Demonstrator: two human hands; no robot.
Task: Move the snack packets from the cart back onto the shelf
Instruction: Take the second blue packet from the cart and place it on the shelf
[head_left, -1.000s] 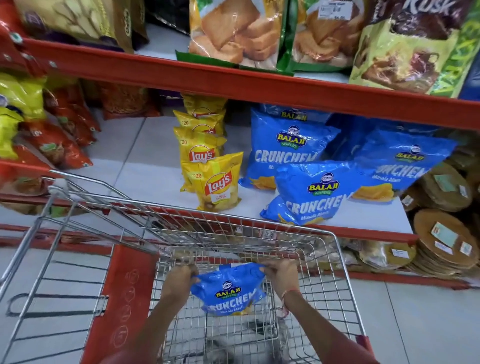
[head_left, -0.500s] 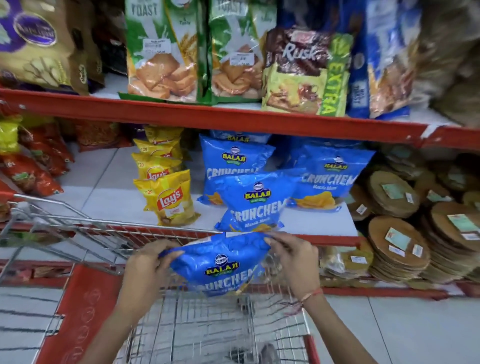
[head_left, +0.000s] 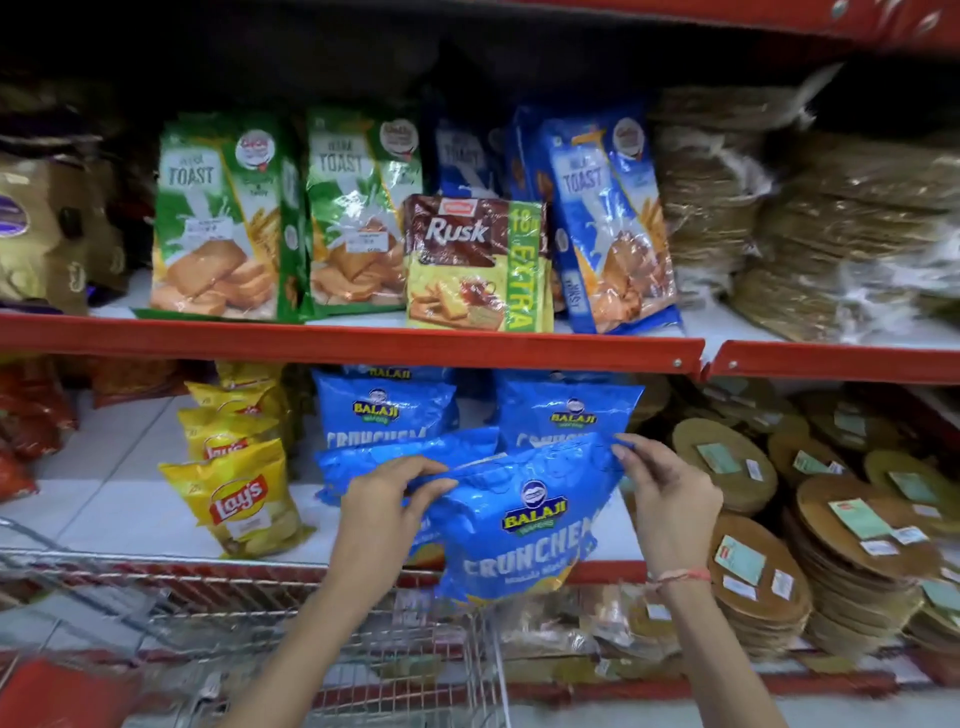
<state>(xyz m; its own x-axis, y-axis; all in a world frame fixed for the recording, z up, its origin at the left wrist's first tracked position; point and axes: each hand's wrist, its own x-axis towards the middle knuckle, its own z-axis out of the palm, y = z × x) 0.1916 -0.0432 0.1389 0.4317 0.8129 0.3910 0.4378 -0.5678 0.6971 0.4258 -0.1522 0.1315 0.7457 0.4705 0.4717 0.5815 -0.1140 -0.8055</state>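
Note:
Both my hands hold a blue Balaji Crunchem packet (head_left: 524, 525) by its top corners, upright over the front edge of the white shelf (head_left: 130, 499). My left hand (head_left: 384, 509) pinches the left corner and my right hand (head_left: 665, 499) pinches the right corner. Behind the held packet, more blue Crunchem packets (head_left: 384, 410) stand on the shelf. The wire cart (head_left: 260, 603) sits below my arms; its inside is mostly out of view.
Yellow Lay's packets (head_left: 244, 499) stand in a row left of the blue ones. Stacks of round flatbread packs (head_left: 769, 571) fill the right side. Toast and rusk packets (head_left: 478, 265) line the red-edged shelf above. Red snack bags (head_left: 31, 426) lie at far left.
The blue packet has risen from inside the cart up to the shelf's front edge, held by both hands throughout. My view has tilted upward, showing more of the upper shelf.

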